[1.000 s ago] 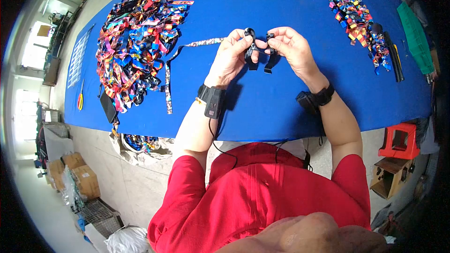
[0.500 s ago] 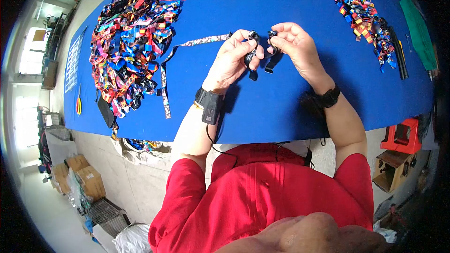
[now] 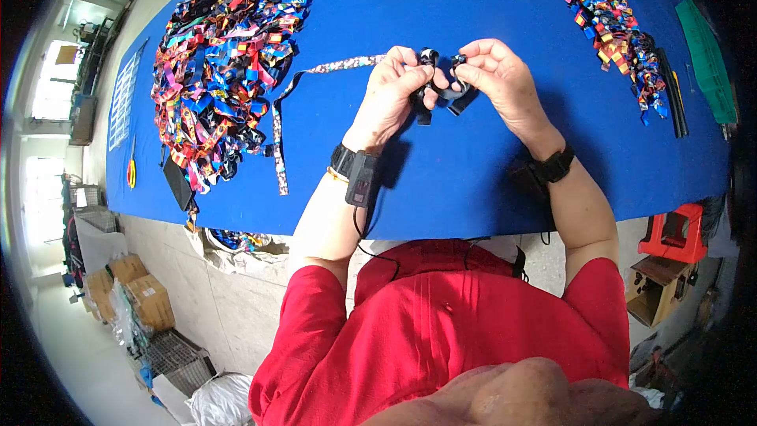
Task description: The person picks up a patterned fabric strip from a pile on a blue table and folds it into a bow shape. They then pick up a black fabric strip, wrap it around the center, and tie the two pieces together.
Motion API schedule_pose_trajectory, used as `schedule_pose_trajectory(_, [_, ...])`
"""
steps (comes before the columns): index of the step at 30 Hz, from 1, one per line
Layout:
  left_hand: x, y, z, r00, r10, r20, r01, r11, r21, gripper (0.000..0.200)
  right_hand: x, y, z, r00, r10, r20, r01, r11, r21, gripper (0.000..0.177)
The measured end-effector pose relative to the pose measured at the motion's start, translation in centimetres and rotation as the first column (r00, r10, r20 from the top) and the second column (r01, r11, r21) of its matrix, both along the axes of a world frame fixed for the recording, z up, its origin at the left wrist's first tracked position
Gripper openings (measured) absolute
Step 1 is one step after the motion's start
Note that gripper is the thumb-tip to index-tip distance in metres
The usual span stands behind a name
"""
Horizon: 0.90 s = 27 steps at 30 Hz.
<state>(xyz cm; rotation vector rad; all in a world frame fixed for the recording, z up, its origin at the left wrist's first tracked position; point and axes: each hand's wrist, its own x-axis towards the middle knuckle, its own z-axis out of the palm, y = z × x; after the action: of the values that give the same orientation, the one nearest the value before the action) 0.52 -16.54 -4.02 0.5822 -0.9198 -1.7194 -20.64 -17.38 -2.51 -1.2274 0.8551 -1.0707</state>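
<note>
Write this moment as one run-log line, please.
left hand: holding black patterned strap | right hand: holding narrow black strap | below: wide blue table

Table cover point(image 3: 473, 197): plain blue. Held straps point(image 3: 424, 117): black, with pale markings. Long strap point(image 3: 280, 150), toward left edge: small multicoloured speckled print with white, dark stretch between. Strap heap point(image 3: 225, 71), along left edge: mixed prints in red, orange, pink, blue, black, touches of yellow and teal. Strap row point(image 3: 603, 24), from far edge down the right side: red, yellow, blue, black, white, mixed. Scissors point(image 3: 132, 176), left edge: yellow-and-red handles. Grid point(image 3: 124, 101), left edge: white lattice. Basket point(image 3: 704, 63), right edge: green.
</note>
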Motion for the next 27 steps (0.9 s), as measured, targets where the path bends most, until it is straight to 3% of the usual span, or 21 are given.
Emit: schedule_pose_trajectory(27, [-1.0,1.2,1.0,0.959,-0.065,0.276,0.079,0.996,-0.041,0.016,0.2,0.7,0.4,0.995,0.097,0.017,-0.096,0.993,-0.069,0.014])
